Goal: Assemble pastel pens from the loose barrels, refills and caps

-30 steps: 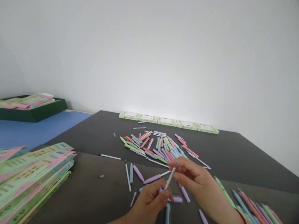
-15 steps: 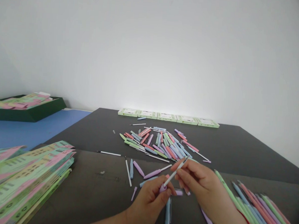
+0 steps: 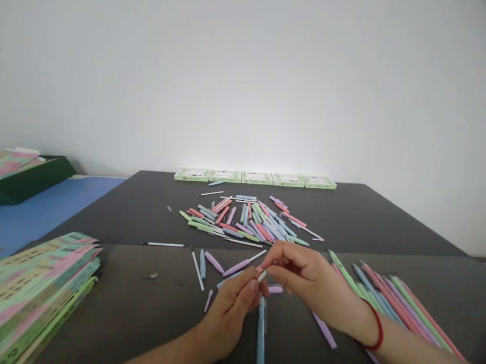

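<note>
- Though brightest straight beyond the pen pile [image 3: 257,226], pale wall [image 3: 248,84] spanning the whole back.
- Black table [image 3: 114,305] under the pen pile, reaching out on every side of it.
- Blue surface [image 3: 83,195] well to the left of the pen pile.
- Green tray [image 3: 35,182] also left of the pen pile, resting on that blue surface; filled with printed packets [image 3: 11,164] in pink and green, heaped above the rim.
- Printed stack [image 3: 42,291] left of the pen pile and nearer, fanned in overlapping green and pink layers; cannot tell whether hollow or flat.
- Five flat boxes [image 3: 257,178] just beyond the pen pile, set end to end, pale green at the edges; cannot tell what lies inside.
- Long pens [image 3: 389,296] right of the pen pile and nearer, side by side in pink, green, blue and purple.
- Right hand [image 3: 303,272] at the near right of the pen pile, thumb and forefinger pinched on the upper end of a white rod [image 3: 262,276].
- Left hand [image 3: 230,306] on the near side of the pen pile, curled nearly closed around the rod's lower end.
- Blue pen [image 3: 261,340] farther toward the near side of the pen pile.
- White rod just in front of the pen pile, tilted, mostly hidden by fingers.
</note>
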`<state>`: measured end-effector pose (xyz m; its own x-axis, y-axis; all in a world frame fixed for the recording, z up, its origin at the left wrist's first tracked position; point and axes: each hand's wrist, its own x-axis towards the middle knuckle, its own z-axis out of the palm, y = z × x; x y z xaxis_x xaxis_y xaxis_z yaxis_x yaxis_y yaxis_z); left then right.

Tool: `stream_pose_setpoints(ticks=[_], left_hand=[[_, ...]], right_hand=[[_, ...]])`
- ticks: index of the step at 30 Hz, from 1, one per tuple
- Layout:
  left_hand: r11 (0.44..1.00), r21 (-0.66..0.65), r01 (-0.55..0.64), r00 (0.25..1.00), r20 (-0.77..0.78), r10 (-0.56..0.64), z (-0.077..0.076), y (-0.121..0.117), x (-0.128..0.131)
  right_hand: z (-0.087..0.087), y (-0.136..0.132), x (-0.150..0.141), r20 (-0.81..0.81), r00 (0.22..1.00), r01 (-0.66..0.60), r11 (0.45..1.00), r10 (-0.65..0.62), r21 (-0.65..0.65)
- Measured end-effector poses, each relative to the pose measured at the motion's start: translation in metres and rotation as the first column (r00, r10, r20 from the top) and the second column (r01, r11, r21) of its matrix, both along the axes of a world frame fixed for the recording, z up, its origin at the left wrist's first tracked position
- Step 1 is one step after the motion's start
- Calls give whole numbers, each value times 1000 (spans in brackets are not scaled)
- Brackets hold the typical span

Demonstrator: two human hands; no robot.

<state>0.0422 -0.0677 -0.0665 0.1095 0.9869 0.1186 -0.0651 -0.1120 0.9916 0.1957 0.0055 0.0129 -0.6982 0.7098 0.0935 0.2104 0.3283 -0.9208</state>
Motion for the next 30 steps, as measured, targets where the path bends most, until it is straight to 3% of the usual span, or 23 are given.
stream_pose_setpoints(ticks=[6,13,19,24,26,28,30], left_hand=[[998,67,-18,998,-53,21,5,-4,-2],[975,188,-116,986,-100,137,-4,-9,-1],[984,145,-107,983,-131,127,-11,-8,2],[985,146,-96,988,-106,112,-16,-8,-1],[980,177,-94,983,-142,120,-16,-10,-4],[971,226,-70,972,-205,118,-14,-13,-8],[948,316,-45,957,-259,131,-9,-15,-10]], right_hand=[[2,-1,-1,19,1000,-1,1000,1,10],[3,-9,-2,13,1000,-19,999,18,47],[-1,-9,-3,14,1000,21,1000,-21,18],[6,-4,8,-35,998,-49,998,48,-31],[6,-5,19,42,999,-30,998,28,48],[0,-8,31,264,961,21,977,-78,214],[-13,-15,42,517,816,25,908,-260,418]])
